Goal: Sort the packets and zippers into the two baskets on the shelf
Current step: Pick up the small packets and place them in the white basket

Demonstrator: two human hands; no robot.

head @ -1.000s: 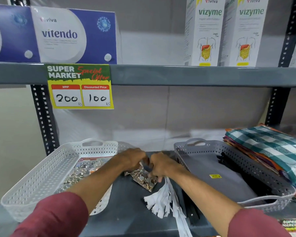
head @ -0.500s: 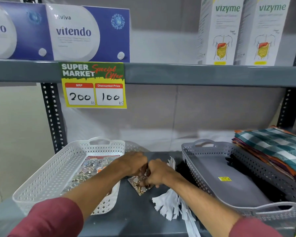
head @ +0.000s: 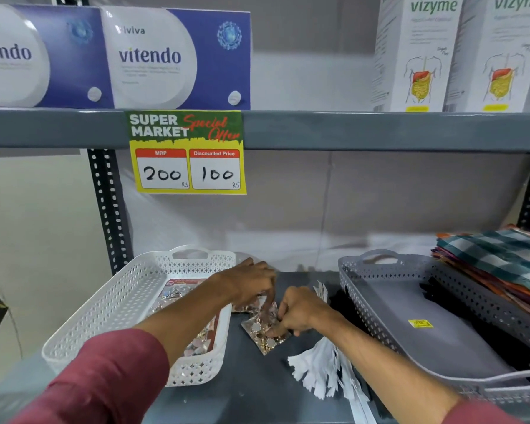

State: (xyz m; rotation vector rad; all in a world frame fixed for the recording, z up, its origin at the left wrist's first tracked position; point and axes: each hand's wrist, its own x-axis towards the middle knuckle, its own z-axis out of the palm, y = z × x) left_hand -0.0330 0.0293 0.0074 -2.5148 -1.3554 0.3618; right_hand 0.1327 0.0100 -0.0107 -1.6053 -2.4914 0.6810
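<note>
Wearing loose maroon cloth sleeves [head: 104,374] pushed up past both elbows, leaving forearms bare; showing no rings, watch or gloves on either hand.

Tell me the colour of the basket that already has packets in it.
White: the left basket, with a diamond-perforated wall, shows best in the head view.

Single head view, close, facing forward and down at shelf [head: 257,393], hands below

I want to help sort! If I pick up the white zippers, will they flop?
Probably yes. The white zippers look like thin fabric strips with fanned, ragged ends, so they would likely droop. They seem light, and a loose bunch may slide apart.
</note>
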